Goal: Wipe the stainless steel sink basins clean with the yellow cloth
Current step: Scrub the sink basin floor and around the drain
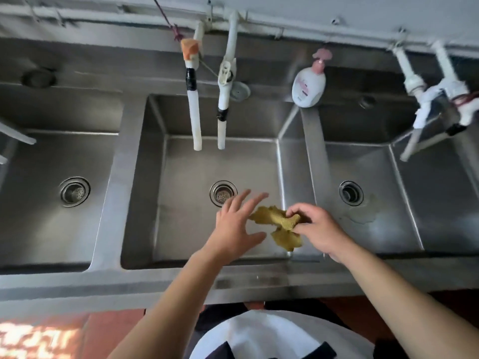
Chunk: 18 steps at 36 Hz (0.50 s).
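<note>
Steel runs the whole width: the left basin (51, 203) has a strainer drain (75, 191) in its floor, then a broad divider, then the middle basin (181, 229) with its own drain (223, 193). Two white taped hoses (196, 117) hang down over the middle basin's back wall. Above that basin's floor the left hand (234, 226) is spread, fingers straight, its fingertips at the edge of the yellow cloth (281, 225). The right hand (315, 229) pinches the bunched cloth with curled fingers, over the divider beside the right basin (375, 229). A white pump bottle (308, 88) stands on the back ledge. Farther right, the third drain (351, 193) sits near a small puddle (363, 216), with more wrapped taps (438, 99) above.
</note>
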{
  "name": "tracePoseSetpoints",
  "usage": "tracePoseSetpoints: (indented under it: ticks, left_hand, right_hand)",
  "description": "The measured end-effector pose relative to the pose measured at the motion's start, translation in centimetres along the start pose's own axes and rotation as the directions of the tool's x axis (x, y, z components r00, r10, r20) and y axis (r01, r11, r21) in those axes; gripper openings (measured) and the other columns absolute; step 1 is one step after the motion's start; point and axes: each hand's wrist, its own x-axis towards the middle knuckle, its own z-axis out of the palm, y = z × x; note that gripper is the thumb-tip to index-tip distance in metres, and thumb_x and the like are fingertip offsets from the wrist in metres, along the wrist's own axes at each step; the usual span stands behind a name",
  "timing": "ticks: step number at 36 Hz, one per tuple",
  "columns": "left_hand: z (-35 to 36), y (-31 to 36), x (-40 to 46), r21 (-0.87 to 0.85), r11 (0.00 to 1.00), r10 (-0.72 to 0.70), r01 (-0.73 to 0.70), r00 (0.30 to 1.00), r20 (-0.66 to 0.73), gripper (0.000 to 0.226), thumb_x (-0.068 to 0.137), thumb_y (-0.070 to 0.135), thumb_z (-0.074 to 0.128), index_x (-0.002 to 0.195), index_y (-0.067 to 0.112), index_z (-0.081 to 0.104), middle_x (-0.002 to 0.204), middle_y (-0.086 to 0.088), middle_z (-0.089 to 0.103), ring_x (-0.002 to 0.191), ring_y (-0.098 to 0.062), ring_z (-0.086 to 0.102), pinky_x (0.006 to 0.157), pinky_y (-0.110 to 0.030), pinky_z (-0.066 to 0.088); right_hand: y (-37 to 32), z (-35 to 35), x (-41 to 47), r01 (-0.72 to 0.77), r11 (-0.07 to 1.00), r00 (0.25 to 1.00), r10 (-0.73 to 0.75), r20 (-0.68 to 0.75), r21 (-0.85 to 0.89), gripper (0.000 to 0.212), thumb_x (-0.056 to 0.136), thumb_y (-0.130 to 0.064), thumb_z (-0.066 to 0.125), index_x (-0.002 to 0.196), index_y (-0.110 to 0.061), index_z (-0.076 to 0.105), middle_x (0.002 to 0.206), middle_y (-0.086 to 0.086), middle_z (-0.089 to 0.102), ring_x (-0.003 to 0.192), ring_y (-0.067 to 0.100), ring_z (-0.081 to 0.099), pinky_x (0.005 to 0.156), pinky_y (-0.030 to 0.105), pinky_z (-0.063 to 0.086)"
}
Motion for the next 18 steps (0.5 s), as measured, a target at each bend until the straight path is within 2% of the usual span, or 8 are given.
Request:
tracePoseSetpoints:
  ticks: [3, 5, 6, 8, 10, 13, 15, 18]
  left_hand:
    - [0.8, 2.7, -0.2, -0.013, 0.991, 0.136, -0.135, 0.991, 0.006, 0.061, 0.075, 0.037, 0.078, 0.130, 0.042, 0.052, 0.147, 0.011, 0.045, 0.137, -0.017, 0.035, 0.112, -0.044, 0.029]
    - [0.8, 4.4, -0.2, -0.021, 0.982, 0.186, -0.186, 0.982, -0.019, 0.044, 0.074, 0.029, 0.079, 0.115, 0.033, 0.063, 0.117, 0.011, 0.066, 0.109, -0.010, 0.056, 0.095, -0.034, 0.043]
    - [0.7, 5.2, -0.2, -0.030, 0.983, 0.180, -0.180, 0.983, -0.030, 0.036, 0.076, 0.025, 0.080, 0.109, 0.029, 0.067, 0.101, 0.011, 0.069, 0.092, -0.007, 0.059, 0.084, -0.027, 0.045]
    - [0.7, 7.1, -0.3, -0.084, 0.989, 0.116, -0.120, 0.992, -0.042, 0.023, 0.078, 0.019, 0.079, 0.099, 0.024, 0.071, 0.080, 0.012, 0.068, 0.073, -0.005, 0.059, 0.069, -0.017, 0.044]
    - [1.1, 8.9, -0.1, -0.181, 0.983, 0.032, -0.041, 0.998, -0.054, 0.015, 0.078, 0.015, 0.079, 0.089, 0.023, 0.071, 0.068, 0.008, 0.067, 0.062, -0.008, 0.060, 0.065, -0.022, 0.050]
    - [3.0, 11.2, 0.5, -0.219, 0.974, -0.069, 0.052, 0.995, -0.068, 0.011, 0.077, 0.015, 0.076, 0.081, 0.022, 0.069, 0.064, -0.003, 0.070, 0.061, -0.023, 0.067, 0.064, -0.037, 0.057]
    - [5.0, 12.8, 0.9, -0.174, 0.982, -0.087, 0.071, 0.993, -0.083, 0.008, 0.076, 0.017, 0.076, 0.079, 0.020, 0.070, 0.065, -0.001, 0.070, 0.065, -0.022, 0.068, 0.069, -0.040, 0.057]
    - [8.4, 16.1, 1.1, -0.214, 0.972, -0.108, 0.092, 0.992, -0.067, 0.008, 0.078, 0.012, 0.078, 0.079, 0.017, 0.072, 0.068, -0.003, 0.072, 0.067, -0.023, 0.069, 0.070, -0.036, 0.057]
  right_hand:
    - [-0.5, -2.0, -1.1, 0.034, 0.999, 0.985, -0.030, 0.168, -0.022, 0.041, 0.080, 0.014, 0.061, 0.082, -0.027, 0.068, 0.085, -0.005, 0.065, 0.083, 0.011, 0.058, 0.076, 0.025, 0.046]
    - [-0.8, -3.6, -1.8, 0.039, 0.999, 0.966, -0.037, 0.255, -0.001, 0.042, 0.082, 0.014, 0.058, 0.086, -0.026, 0.069, 0.087, -0.005, 0.067, 0.084, 0.009, 0.060, 0.077, 0.022, 0.047]
    - [-0.7, -4.5, -2.2, 0.035, 0.999, 0.961, -0.041, 0.273, 0.026, 0.042, 0.084, 0.014, 0.057, 0.091, -0.026, 0.070, 0.090, -0.004, 0.069, 0.086, 0.009, 0.062, 0.078, 0.023, 0.048]
    - [-0.2, -6.0, -2.8, 0.022, 0.993, 0.965, -0.050, 0.256, 0.112, 0.046, 0.088, 0.011, 0.054, 0.107, -0.028, 0.067, 0.101, 0.003, 0.072, 0.093, 0.013, 0.065, 0.082, 0.025, 0.051]
    - [0.9, -7.3, -3.4, 0.026, 0.983, 0.985, -0.056, 0.161, 0.179, 0.040, 0.095, 0.002, 0.052, 0.115, -0.031, 0.064, 0.109, 0.001, 0.070, 0.103, 0.013, 0.065, 0.090, 0.029, 0.051]
    - [3.3, -9.2, -4.5, 0.048, 0.979, 0.998, -0.054, 0.026, 0.198, 0.026, 0.101, -0.014, 0.050, 0.112, -0.031, 0.067, 0.116, -0.010, 0.067, 0.114, 0.010, 0.060, 0.101, 0.030, 0.047]
    - [5.5, -10.7, -5.3, 0.037, 0.976, 0.996, -0.054, 0.070, 0.216, 0.026, 0.098, -0.019, 0.056, 0.119, -0.032, 0.066, 0.123, -0.013, 0.064, 0.121, 0.006, 0.055, 0.103, 0.026, 0.042]
    - [8.3, -12.7, -6.8, 0.043, 0.989, 0.983, -0.068, 0.172, 0.141, 0.053, 0.087, -0.021, 0.073, 0.135, -0.034, 0.054, 0.138, -0.017, 0.048, 0.130, 0.001, 0.039, 0.105, 0.024, 0.028]
